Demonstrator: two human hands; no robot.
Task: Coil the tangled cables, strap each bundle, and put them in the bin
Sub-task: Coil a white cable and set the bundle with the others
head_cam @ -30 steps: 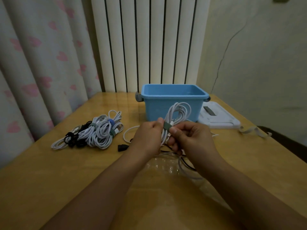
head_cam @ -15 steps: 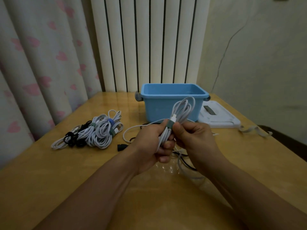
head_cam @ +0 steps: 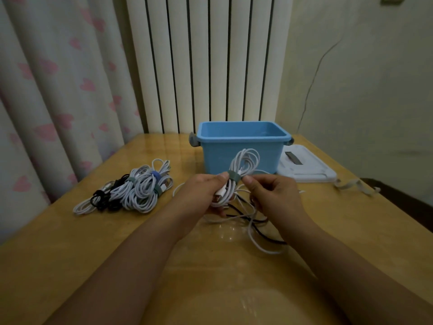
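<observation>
A coiled white cable bundle (head_cam: 246, 163) stands upright above the table in front of the blue bin (head_cam: 242, 146). A grey-green strap (head_cam: 234, 177) wraps its middle. My left hand (head_cam: 203, 193) grips the bundle's lower part. My right hand (head_cam: 271, 193) pinches the strap's right end with thumb and forefinger. Under my hands lie tangled white and black cables (head_cam: 255, 228). A pile of strapped cable bundles (head_cam: 131, 191) lies on the table at the left.
The bin's white lid (head_cam: 307, 167) lies to the right of the bin. A loose grey strap (head_cam: 356, 186) lies near the table's right edge. A curtain hangs at the left, a radiator stands behind the wooden table (head_cam: 70, 254).
The bundle has turned more upright and dropped slightly. My left hand shifted its hold lower on the coil, and my right fingers moved to the strap's right end.
</observation>
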